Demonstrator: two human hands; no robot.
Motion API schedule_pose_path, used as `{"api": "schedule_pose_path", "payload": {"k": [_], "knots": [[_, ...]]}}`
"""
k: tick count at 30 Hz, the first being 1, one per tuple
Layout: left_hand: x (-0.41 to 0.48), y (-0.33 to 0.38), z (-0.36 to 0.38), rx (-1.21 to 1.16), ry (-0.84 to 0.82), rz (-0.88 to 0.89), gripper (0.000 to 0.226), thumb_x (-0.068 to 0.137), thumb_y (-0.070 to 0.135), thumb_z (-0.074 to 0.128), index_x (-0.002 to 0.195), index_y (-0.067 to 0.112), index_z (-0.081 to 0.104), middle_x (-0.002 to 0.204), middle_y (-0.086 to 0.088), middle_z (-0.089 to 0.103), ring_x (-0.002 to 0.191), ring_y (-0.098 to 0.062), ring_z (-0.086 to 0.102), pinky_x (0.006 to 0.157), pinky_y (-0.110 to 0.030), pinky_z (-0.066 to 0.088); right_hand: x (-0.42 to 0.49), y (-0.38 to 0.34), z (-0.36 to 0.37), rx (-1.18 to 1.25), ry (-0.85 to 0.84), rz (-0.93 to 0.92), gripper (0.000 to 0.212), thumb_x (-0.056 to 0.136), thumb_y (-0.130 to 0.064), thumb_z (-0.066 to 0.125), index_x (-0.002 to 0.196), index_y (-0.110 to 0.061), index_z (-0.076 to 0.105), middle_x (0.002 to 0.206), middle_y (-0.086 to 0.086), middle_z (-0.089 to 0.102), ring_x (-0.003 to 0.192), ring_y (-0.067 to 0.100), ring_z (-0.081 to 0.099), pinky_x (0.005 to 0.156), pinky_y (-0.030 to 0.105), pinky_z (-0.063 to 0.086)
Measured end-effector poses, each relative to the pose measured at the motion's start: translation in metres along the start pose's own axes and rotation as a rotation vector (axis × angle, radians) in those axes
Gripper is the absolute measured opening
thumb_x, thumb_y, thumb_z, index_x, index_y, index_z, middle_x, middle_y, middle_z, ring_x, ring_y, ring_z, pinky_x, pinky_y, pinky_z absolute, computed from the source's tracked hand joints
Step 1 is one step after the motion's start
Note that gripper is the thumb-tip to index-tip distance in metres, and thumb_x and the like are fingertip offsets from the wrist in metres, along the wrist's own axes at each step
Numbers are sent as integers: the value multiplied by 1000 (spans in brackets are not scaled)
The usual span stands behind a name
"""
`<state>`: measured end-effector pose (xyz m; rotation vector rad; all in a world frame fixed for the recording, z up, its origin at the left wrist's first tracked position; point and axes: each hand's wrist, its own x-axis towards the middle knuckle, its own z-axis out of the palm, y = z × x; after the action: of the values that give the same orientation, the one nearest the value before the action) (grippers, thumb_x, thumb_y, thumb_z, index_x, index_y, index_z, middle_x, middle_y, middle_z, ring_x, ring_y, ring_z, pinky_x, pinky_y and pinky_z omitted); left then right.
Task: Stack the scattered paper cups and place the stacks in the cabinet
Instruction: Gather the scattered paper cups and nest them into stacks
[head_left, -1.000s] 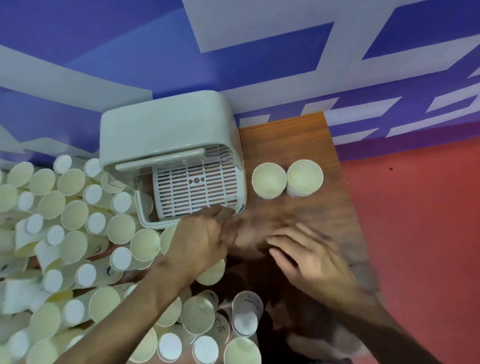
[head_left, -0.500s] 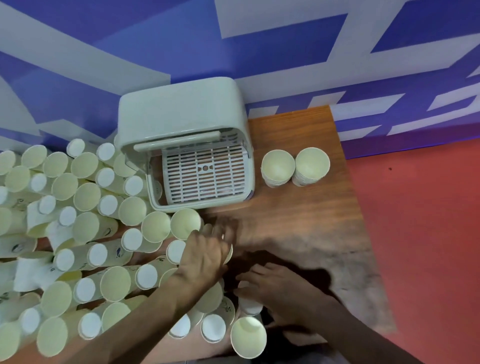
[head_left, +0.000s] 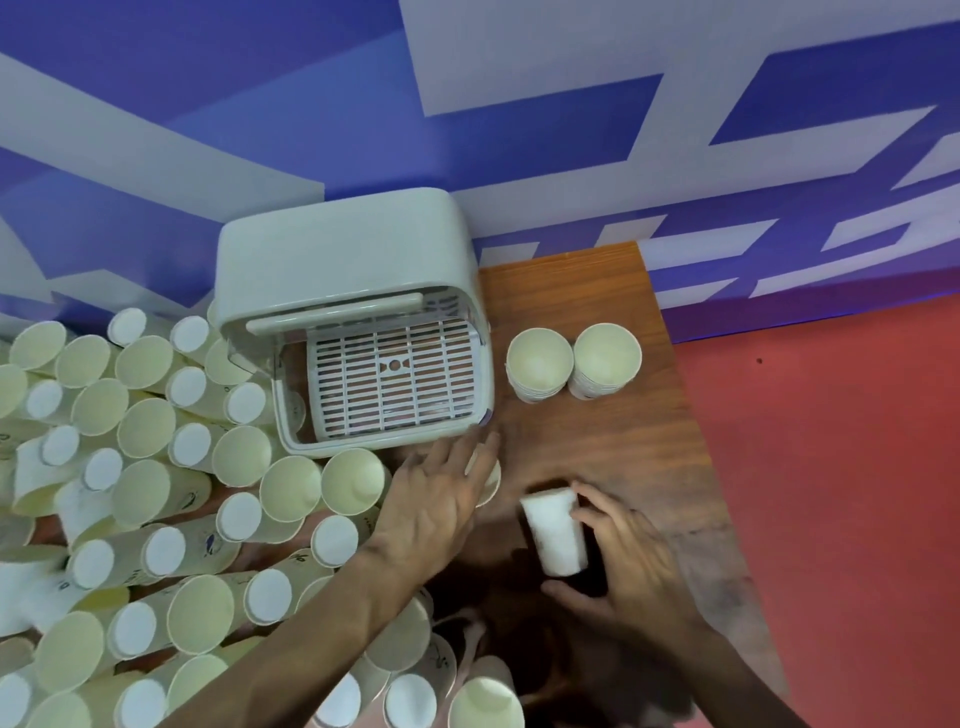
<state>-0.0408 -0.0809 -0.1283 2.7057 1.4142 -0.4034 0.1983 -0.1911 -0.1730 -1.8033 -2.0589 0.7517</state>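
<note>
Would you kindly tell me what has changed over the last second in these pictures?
The right hand, empty and flat before, now holds a paper cup. The left hand drew back from the cabinet front onto another cup at the edge of the pile. The cabinet and the two stacks beside it stayed put.

cabinet (head_left: 343, 249) left of two stacks (head_left: 571, 369)

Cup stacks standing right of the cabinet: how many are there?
2. The first stack stands just right of the cabinet; the second stack stands beside it, nearer the table's right edge. That patch is in plain view.
</note>
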Motion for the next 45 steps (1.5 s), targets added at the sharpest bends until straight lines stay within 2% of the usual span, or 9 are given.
{"api": "schedule_pose_path", "payload": {"k": [4,6,8,11,14,17,21,36,45], "knots": [[-6,2,2,-16,160,1,44,79,35,63,116,12,58,119,-9,60,91,-29,61,62,-38,52,19,-4,0,-4,-10,57,64,93,-58,60,145,-25,45,158,-13,38,129,-1,49,96,23,46],[-8,0,5,8,186,74,27,77,31,69,98,15,62,106,-8,63,83,-28,59,57,-36,48,30,-6,5,-27,-75,-7,50,94,-58,56,136,-32,54,138,-16,57,124,6,57,92,26,51],[-8,-1,5,26,147,147,26,66,22,81,87,18,66,96,-2,66,79,-26,61,55,-34,46,33,-9,4,4,-97,-52,31,93,-58,56,112,-35,65,105,-19,65,101,6,64,79,22,47],[-4,-3,-3,-6,112,190,28,52,14,84,75,22,69,79,4,64,71,-23,61,55,-31,48,31,-15,-15,120,-44,10,16,88,-49,62,96,-35,66,87,-20,64,80,-1,61,68,20,44],[-6,-3,-33,-110,184,158,26,60,13,83,80,21,67,77,2,64,70,-23,60,55,-34,49,26,-15,-58,242,246,-29,3,86,-26,73,89,-28,72,74,-17,57,68,5,58,64,28,50],[-11,-2,-86,-206,337,101,13,77,15,77,83,21,66,81,3,63,72,-23,58,58,-39,47,35,-8,-108,268,539,-126,7,87,-13,71,89,-8,76,87,-7,69,80,14,64,75,26,47],[11,-2,-137,-235,493,64,5,86,18,72,88,20,68,89,4,65,76,-25,59,60,-41,46,70,0,-136,206,708,-95,10,90,-5,66,96,-1,73,95,3,70,84,22,64,77,35,50],[78,-1,-88,-188,359,61,15,77,23,77,70,22,64,70,5,57,73,-20,53,52,-30,35,104,19,-103,58,548,-106,10,92,-9,69,101,-11,73,103,-3,69,92,16,62,80,31,52],[104,-4,-57,-303,184,33,17,89,35,63,85,21,72,82,0,68,84,-24,62,63,-37,51,116,26,-82,93,541,-69,13,93,-14,69,103,-9,74,113,1,68,102,20,64,90,34,52]]}}
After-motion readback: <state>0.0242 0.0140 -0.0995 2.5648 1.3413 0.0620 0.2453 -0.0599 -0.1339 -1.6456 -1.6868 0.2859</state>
